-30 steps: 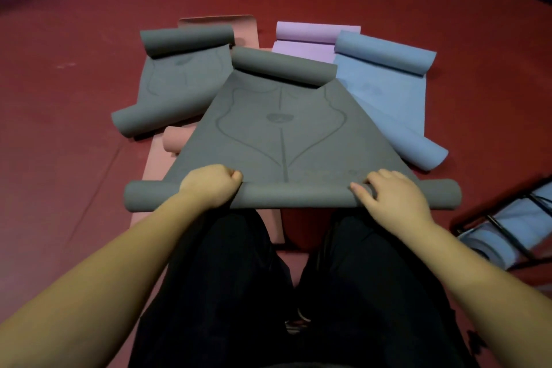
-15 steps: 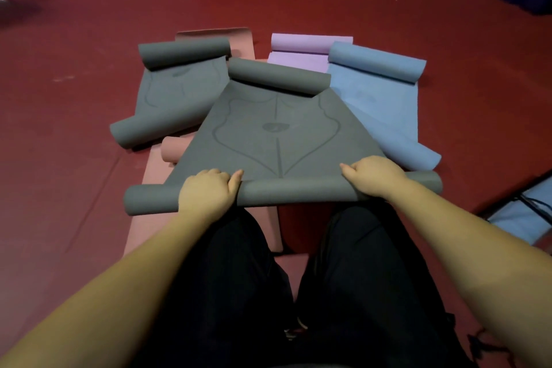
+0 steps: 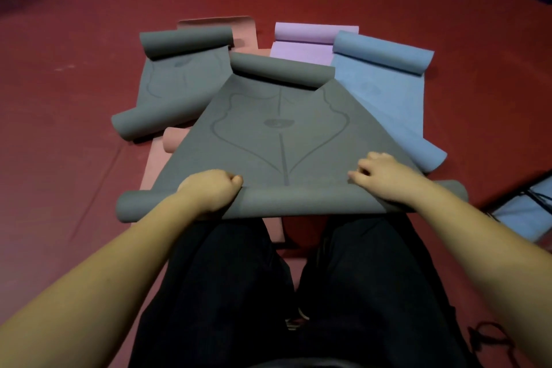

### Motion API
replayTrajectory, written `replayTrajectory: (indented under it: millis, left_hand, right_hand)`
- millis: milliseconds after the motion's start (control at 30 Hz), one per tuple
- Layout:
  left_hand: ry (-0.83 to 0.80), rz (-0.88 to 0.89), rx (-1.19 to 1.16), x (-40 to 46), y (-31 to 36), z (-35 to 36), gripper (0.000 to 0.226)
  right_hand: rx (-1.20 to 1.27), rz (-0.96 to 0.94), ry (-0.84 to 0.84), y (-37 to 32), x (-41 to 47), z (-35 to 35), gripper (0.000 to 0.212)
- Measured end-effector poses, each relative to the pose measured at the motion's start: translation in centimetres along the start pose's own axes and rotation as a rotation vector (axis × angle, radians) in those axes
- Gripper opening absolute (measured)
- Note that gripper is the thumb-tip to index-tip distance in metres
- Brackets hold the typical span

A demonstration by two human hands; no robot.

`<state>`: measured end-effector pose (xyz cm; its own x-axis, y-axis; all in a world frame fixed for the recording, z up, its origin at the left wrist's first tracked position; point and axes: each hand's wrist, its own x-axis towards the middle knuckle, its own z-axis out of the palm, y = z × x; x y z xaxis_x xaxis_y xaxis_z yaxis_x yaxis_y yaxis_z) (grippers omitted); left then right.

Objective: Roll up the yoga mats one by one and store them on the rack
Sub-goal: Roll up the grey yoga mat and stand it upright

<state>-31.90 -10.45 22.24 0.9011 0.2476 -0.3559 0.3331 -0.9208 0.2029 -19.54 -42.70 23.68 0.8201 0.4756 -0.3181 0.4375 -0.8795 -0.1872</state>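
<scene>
A dark grey yoga mat (image 3: 277, 140) with a printed line pattern lies in front of me, its far end curled up. Its near end forms a roll (image 3: 298, 202) across my knees. My left hand (image 3: 212, 191) grips the left part of that roll, fingers curled over it. My right hand (image 3: 385, 175) rests on the roll's right part, fingers bent onto the flat mat surface. Part of the rack (image 3: 525, 197) shows at the right edge with a blue rolled mat (image 3: 522, 215) in it.
A second grey mat (image 3: 176, 89) lies at the left, a pink mat (image 3: 215, 28) under it, a purple mat (image 3: 304, 39) at the back and a blue mat (image 3: 385, 84) at the right. All lie on the red floor (image 3: 74, 128). My dark-trousered legs fill the foreground.
The near roll has grown thicker and moved a little further up the mat. My right hand has shifted inward along the roll and its fingers now reach onto the flat mat.
</scene>
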Motion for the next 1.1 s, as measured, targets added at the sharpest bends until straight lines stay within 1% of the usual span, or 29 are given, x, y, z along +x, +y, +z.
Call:
replayTrajectory:
  millis: [67, 133, 200, 233, 267, 367, 433, 500, 533, 567, 667, 733, 800, 900, 1033, 1100]
  left_hand:
    - [0.004, -0.007, 0.012, 0.5, -0.2, 0.0, 0.038]
    - [0.024, 0.006, 0.044, 0.8, -0.2, 0.2, 0.038]
    - [-0.001, -0.015, 0.021, 1.3, -0.3, 0.1, 0.039]
    - [-0.025, -0.035, 0.000, 1.5, -0.4, 0.0, 0.038]
    - [-0.043, -0.037, -0.005, 1.9, -0.4, -0.2, 0.037]
    - [-0.080, -0.032, -0.026, 3.2, -0.4, -0.6, 0.035]
    - [-0.111, -0.015, -0.027, 3.9, -0.3, -0.6, 0.038]
    - [-0.093, -0.020, -0.058, 4.5, -0.2, -0.4, 0.042]
    - [-0.045, -0.026, -0.071, 4.5, -0.2, -0.2, 0.044]
    - [0.040, -0.034, -0.063, 4.3, -0.1, -0.1, 0.045]
    - [0.390, -0.056, 0.020, 2.9, 0.3, 0.5, 0.051]
    - [0.512, -0.050, 0.033, 1.8, 0.5, 1.0, 0.058]
    - [0.569, 0.027, 0.062, 0.8, 0.1, 2.4, 0.061]
    - [0.574, 0.119, 0.121, 0.0, -0.7, 4.4, 0.056]
    - [0.593, 0.109, 0.118, 0.8, -0.3, 3.7, 0.061]
    - [0.565, 0.111, 0.111, 1.2, -0.1, 3.1, 0.065]
  right_hand:
    - [-0.045, -0.054, 0.225, 0.1, -0.4, 0.6, 0.035]
    - [-0.092, -0.091, 0.432, 0.2, -1.1, 1.3, 0.043]
    - [-0.115, -0.107, 0.552, 0.0, -1.8, 2.0, 0.050]
    - [-0.117, -0.106, 0.571, -0.3, -2.1, 2.2, 0.049]
    - [-0.118, -0.099, 0.571, -0.5, -2.3, 2.6, 0.049]
    - [-0.165, -0.074, 0.517, -0.8, -2.8, 4.0, 0.059]
    - [-0.201, -0.075, 0.501, -0.8, -2.8, 4.8, 0.062]
    - [-0.195, -0.056, 0.501, -0.8, -2.2, 5.0, 0.061]
    - [-0.186, -0.046, 0.510, -0.7, -1.7, 4.8, 0.059]
    - [-0.184, -0.034, 0.515, -0.8, -1.3, 4.6, 0.058]
    - [-0.201, -0.006, 0.483, -0.9, -0.1, 3.7, 0.047]
    - [-0.193, 0.009, 0.441, -0.8, 0.7, 3.5, 0.043]
    - [-0.182, 0.053, 0.379, -0.9, 1.5, 3.1, 0.049]
    - [-0.158, 0.072, 0.260, -1.1, 2.7, 2.4, 0.058]
    - [-0.139, 0.086, 0.186, -1.4, 2.8, 1.6, 0.061]
    - [-0.132, 0.101, 0.144, -1.6, 2.8, 1.1, 0.061]
